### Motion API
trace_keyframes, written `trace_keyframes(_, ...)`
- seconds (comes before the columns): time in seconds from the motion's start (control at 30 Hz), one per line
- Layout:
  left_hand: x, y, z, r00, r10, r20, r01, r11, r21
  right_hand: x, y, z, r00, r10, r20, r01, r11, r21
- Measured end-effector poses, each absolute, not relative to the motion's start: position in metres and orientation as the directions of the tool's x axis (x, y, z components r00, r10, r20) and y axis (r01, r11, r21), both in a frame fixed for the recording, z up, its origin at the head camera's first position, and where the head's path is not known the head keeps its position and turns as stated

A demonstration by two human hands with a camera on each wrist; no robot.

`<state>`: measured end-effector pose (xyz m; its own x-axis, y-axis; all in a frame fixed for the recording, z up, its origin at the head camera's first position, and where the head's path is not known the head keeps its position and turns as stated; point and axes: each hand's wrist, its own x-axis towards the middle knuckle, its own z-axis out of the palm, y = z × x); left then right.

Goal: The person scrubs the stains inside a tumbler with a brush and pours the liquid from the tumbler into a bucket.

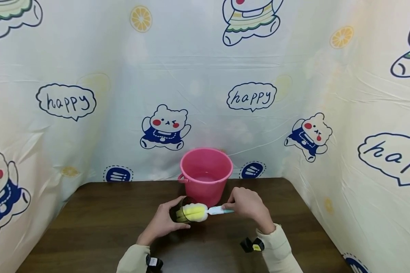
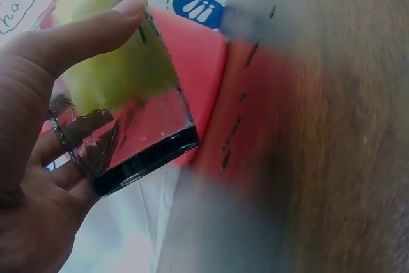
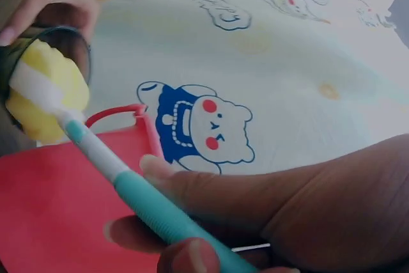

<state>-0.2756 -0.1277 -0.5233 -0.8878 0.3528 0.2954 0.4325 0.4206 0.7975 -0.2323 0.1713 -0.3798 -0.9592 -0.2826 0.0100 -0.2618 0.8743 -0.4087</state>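
Note:
My left hand (image 1: 165, 220) grips a dark, see-through drinking glass (image 2: 147, 119), thumb on one side and fingers round the other. The glass lies tilted, its mouth toward my right hand. A sponge bottle brush (image 3: 153, 202) with a yellow and white head (image 1: 195, 212) has that head partly inside the glass. Through the glass wall, the yellow sponge shows in the left wrist view, short of the thick base. My right hand (image 1: 247, 204) holds the brush by its teal and white handle, pinched between thumb and fingers.
Just beyond the hands a pink bucket (image 1: 206, 189) stands on the dark wooden table (image 1: 99, 220), its handle folded at the side. A patterned pale curtain (image 1: 205, 68) hangs behind the table and along both sides.

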Motion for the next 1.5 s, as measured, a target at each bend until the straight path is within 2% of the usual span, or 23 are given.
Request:
trace_keyframes(0.17, -0.2764, -0.1269, -0.5251, -0.902, 0.315, 0.295, 0.41, 0.406, 0.817, -0.2349, 0.1713, -0.3791, -0.967, -0.253, 0.02, -0.233, 0.856, -0.461)
trace_keyframes(0.3, -0.2776, -0.1265, -0.5234, -0.895, 0.273, 0.353, 0.44, 0.411, 0.798, -0.2358, 0.1701, -0.3788, -0.977, -0.213, 0.022, -0.202, 0.882, -0.425)
trace_keyframes(0.4, -0.2775, -0.1258, -0.5221, -0.882, 0.281, 0.378, 0.467, 0.409, 0.784, -0.2347, 0.1708, -0.3769, -0.967, -0.253, 0.008, -0.234, 0.88, -0.414)
trace_keyframes(0.5, -0.2758, -0.125, -0.5219, -0.887, 0.3, 0.352, 0.451, 0.395, 0.8, -0.235, 0.1715, -0.375, -0.955, -0.297, -0.003, -0.265, 0.858, -0.441)
trace_keyframes(0.63, -0.2751, -0.1249, -0.5238, -0.896, 0.291, 0.335, 0.43, 0.385, 0.817, -0.2376, 0.1702, -0.3752, -0.964, -0.266, 0.021, -0.245, 0.85, -0.466)
trace_keyframes(0.77, -0.2783, -0.127, -0.5232, -0.884, 0.251, 0.394, 0.465, 0.386, 0.797, -0.2374, 0.1673, -0.3762, -0.976, -0.213, 0.044, -0.211, 0.874, -0.437)
trace_keyframes(0.9, -0.2806, -0.128, -0.5208, -0.862, 0.256, 0.437, 0.506, 0.389, 0.77, -0.2338, 0.1681, -0.3748, -0.965, -0.262, 0.023, -0.247, 0.868, -0.431)
trace_keyframes(1.03, -0.2794, -0.1264, -0.521, -0.884, 0.255, 0.393, 0.466, 0.384, 0.798, -0.2337, 0.171, -0.3743, -0.958, -0.287, 0.024, -0.263, 0.838, -0.477)
trace_keyframes(1.27, -0.2781, -0.1252, -0.5202, -0.913, 0.188, 0.361, 0.407, 0.378, 0.832, -0.2397, 0.1687, -0.3804, -0.981, -0.186, 0.06, -0.192, 0.853, -0.485)
trace_keyframes(1.5, -0.2803, -0.1285, -0.5158, -0.878, 0.188, 0.441, 0.478, 0.406, 0.779, -0.2372, 0.167, -0.3827, -0.977, -0.212, 0.005, -0.189, 0.858, -0.477)
